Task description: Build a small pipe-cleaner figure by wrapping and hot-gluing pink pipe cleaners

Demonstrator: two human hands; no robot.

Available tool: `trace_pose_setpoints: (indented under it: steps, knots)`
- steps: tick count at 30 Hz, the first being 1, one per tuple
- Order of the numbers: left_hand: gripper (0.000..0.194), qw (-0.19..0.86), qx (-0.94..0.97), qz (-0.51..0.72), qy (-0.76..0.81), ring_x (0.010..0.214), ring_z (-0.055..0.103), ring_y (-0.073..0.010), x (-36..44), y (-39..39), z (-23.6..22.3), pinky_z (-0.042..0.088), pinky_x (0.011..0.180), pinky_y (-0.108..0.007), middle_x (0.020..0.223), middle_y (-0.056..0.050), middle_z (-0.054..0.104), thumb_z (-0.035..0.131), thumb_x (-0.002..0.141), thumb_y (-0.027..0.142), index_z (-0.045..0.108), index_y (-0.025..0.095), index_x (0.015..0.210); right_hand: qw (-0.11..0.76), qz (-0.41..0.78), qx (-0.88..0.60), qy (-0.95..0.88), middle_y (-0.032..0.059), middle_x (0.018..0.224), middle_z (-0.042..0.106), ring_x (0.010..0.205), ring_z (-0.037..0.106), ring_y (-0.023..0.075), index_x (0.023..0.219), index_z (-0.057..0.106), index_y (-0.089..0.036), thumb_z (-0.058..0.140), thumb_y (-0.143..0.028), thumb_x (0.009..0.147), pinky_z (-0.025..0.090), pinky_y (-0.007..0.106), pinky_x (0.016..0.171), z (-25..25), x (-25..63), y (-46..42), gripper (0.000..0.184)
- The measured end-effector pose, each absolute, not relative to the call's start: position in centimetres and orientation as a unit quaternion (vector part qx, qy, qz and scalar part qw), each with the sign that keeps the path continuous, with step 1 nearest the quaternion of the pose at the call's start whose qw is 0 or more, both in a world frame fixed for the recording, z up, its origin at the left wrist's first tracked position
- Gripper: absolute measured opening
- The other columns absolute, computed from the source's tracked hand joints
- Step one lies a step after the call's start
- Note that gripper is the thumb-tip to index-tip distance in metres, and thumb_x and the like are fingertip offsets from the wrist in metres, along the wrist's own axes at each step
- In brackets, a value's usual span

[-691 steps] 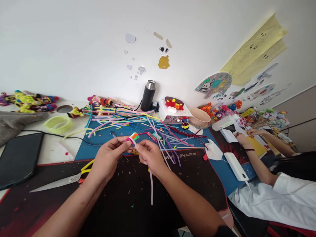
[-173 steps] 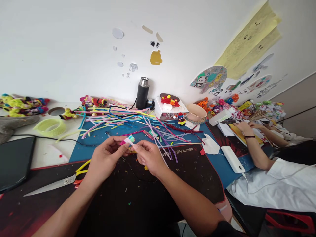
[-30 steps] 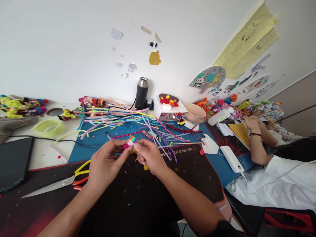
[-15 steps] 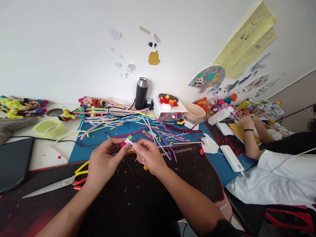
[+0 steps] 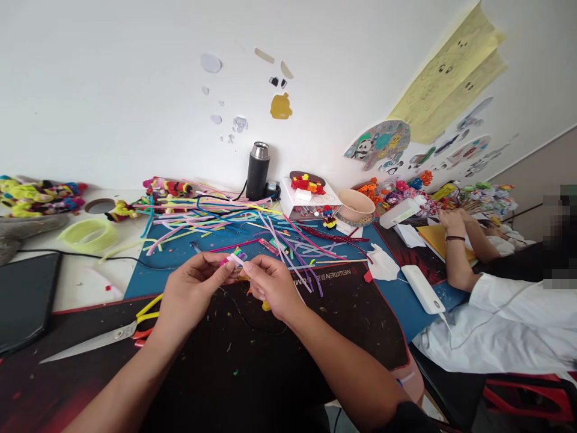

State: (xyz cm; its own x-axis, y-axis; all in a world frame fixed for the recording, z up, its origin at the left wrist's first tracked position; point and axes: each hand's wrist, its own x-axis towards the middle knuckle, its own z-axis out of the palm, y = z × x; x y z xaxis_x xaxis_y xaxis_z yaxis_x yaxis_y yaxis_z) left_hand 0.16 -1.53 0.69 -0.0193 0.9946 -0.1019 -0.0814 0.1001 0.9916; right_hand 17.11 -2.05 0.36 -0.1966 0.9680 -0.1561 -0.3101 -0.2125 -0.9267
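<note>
Above the dark desk mat, my left hand [image 5: 192, 294] is closed in a pinch on a small multicoloured pipe-cleaner piece [image 5: 237, 252] with green, pink and purple parts. A pale pipe cleaner [image 5: 235, 260] lies across this piece, and its right end runs into the pinched thumb and fingers of my right hand [image 5: 274, 285]. Some yellow fuzzy material [image 5: 266, 306] shows below my right fingers; whether it belongs to the same piece I cannot tell. Beside my left wrist lie scissors [image 5: 119, 334] with yellow and red handles, partly hidden by the forearm.
Loose pipe cleaners [image 5: 216, 219] spread behind my hands. Farther back stand a black thermos [image 5: 258, 174], a white box [image 5: 311, 207] and a bowl [image 5: 356, 207]. A tablet [image 5: 29, 300] lies left. At right, a co-worker's arm [image 5: 460, 258] rests near a white power strip [image 5: 422, 290].
The multicoloured piece has turned slightly between my fingers, and less of its orange part shows. Both hands stay almost in place, still pinching.
</note>
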Motion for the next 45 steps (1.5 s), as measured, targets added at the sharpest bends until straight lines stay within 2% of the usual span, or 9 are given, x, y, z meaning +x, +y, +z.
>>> trace_pose_setpoints:
  steps: [8,13,19,29,35,40,42,45]
  knots:
    - [0.046,0.589,0.401,0.51,0.483,0.074,0.078,-0.0243,0.3,-1.4,0.5,0.067,0.074,-0.035,0.083,-0.005,0.083,0.099,0.067,0.055,0.078,0.021,0.088,0.477,0.654,-0.42,-0.409,-0.0119,0.045,0.039,0.039,0.027,0.0055,0.076,0.067,-0.02,0.084,-0.062,0.081,0.02,0.024,0.043,0.4,17.2,-2.3,0.046]
    - [0.041,0.628,0.35,0.523,0.458,0.068,0.075,-0.0179,0.5,-1.4,0.3,0.064,0.067,-0.026,0.079,-0.003,0.082,0.102,0.065,0.047,0.08,0.019,0.087,0.476,0.654,-0.421,-0.41,-0.0119,0.045,0.039,0.038,0.027,0.0053,0.075,0.066,-0.02,0.085,-0.064,0.08,0.019,0.024,0.043,0.3,17.2,-2.3,0.048]
    - [0.04,0.679,0.292,0.519,0.43,0.066,0.075,-0.0157,0.6,-1.4,0.6,0.063,0.063,-0.022,0.076,-0.004,0.081,0.106,0.059,0.04,0.083,0.019,0.083,0.484,0.655,-0.414,-0.406,-0.0117,0.045,0.04,0.038,0.027,0.0049,0.075,0.066,-0.019,0.085,-0.061,0.081,0.019,0.024,0.043,0.1,17.2,-2.2,0.046]
    - [0.044,0.743,0.237,0.477,0.405,0.058,0.072,-0.0114,0.7,-1.3,1.4,0.061,0.056,-0.015,0.068,-0.003,0.079,0.109,0.051,0.041,0.085,0.016,0.077,0.487,0.658,-0.417,-0.394,-0.0123,0.044,0.04,0.038,0.029,0.0049,0.072,0.059,-0.021,0.088,-0.062,0.078,0.021,0.022,0.041,-0.2,17.4,-2.1,0.05]
    - [0.041,0.777,0.235,0.447,0.377,0.059,0.074,-0.0139,0.4,-1.3,1.1,0.062,0.054,-0.015,0.07,-0.006,0.08,0.109,0.054,0.036,0.085,0.013,0.078,0.49,0.66,-0.421,-0.384,-0.0106,0.05,0.049,0.042,0.034,0.006,0.084,0.064,-0.02,0.09,-0.061,0.075,0.024,0.019,0.038,-0.6,17.5,-2.0,0.049]
    - [0.029,0.801,0.21,0.428,0.362,0.059,0.073,-0.0128,0.5,-1.3,1.1,0.062,0.055,-0.015,0.076,-0.007,0.083,0.104,0.061,0.027,0.086,0.014,0.079,0.494,0.667,-0.406,-0.383,-0.009,0.057,0.056,0.043,0.038,0.0062,0.096,0.068,-0.02,0.091,-0.06,0.073,0.024,0.019,0.038,-0.3,17.3,-1.9,0.051]
    - [0.031,0.804,0.217,0.416,0.364,0.06,0.073,-0.0134,0.5,-1.3,1.1,0.063,0.057,-0.017,0.078,-0.008,0.083,0.105,0.061,0.031,0.086,0.014,0.08,0.503,0.666,-0.399,-0.381,-0.0091,0.057,0.056,0.041,0.036,0.0054,0.095,0.067,-0.021,0.091,-0.06,0.073,0.023,0.019,0.037,-0.2,17.2,-1.8,0.051]
    - [0.041,0.779,0.283,0.409,0.382,0.065,0.075,-0.017,0.4,-1.3,0.7,0.065,0.063,-0.022,0.078,-0.009,0.083,0.103,0.064,0.047,0.085,0.015,0.082,0.515,0.656,-0.399,-0.381,-0.0108,0.053,0.052,0.038,0.03,0.004,0.088,0.064,-0.021,0.091,-0.059,0.075,0.021,0.019,0.037,-0.3,17.3,-1.7,0.048]
